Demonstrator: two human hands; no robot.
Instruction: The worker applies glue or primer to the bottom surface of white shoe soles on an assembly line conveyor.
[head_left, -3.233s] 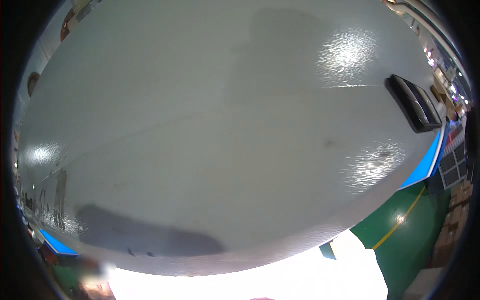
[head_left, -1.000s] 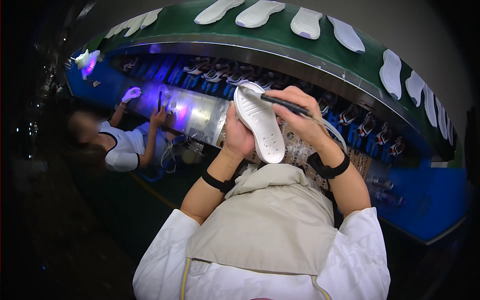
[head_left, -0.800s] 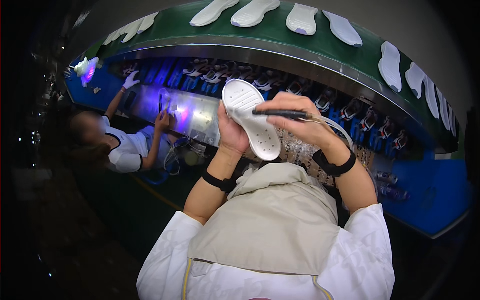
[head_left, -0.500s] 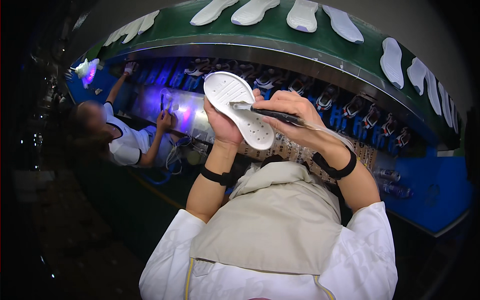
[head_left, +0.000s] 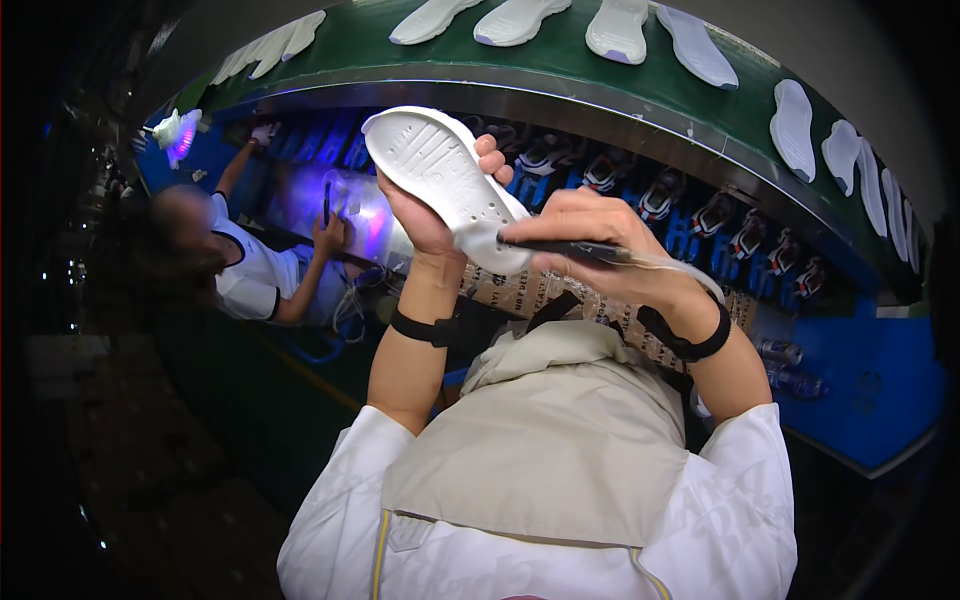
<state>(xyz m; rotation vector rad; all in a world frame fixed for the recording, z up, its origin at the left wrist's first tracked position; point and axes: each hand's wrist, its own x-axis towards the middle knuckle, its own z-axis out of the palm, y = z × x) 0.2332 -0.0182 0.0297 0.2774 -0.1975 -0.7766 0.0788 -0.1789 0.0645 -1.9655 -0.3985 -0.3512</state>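
Note:
A white shoe sole (head_left: 435, 165) with grooves and small holes is tilted up in front of me. My left hand (head_left: 425, 222) is closed around it from beneath, with fingertips showing over its far edge. My right hand (head_left: 615, 235) grips a black-handled brush (head_left: 565, 247) that has a clear tube trailing from its rear end. The brush's tip lies against the lower, near end of the sole and is smeared by motion.
Several white soles (head_left: 618, 30) lie on a green conveyor belt (head_left: 570, 52) across the top. Below it stand several shoe uppers (head_left: 660, 195) on blue holders. At left, a co-worker (head_left: 245, 275) works under purple light. Bottles (head_left: 795, 380) lie at right, near printed wrapping (head_left: 520, 292).
The sole has moved up and left and turned slightly in my left hand. The brush has gone from the sole's middle down to its near end. The soles on the belt have shifted slightly right.

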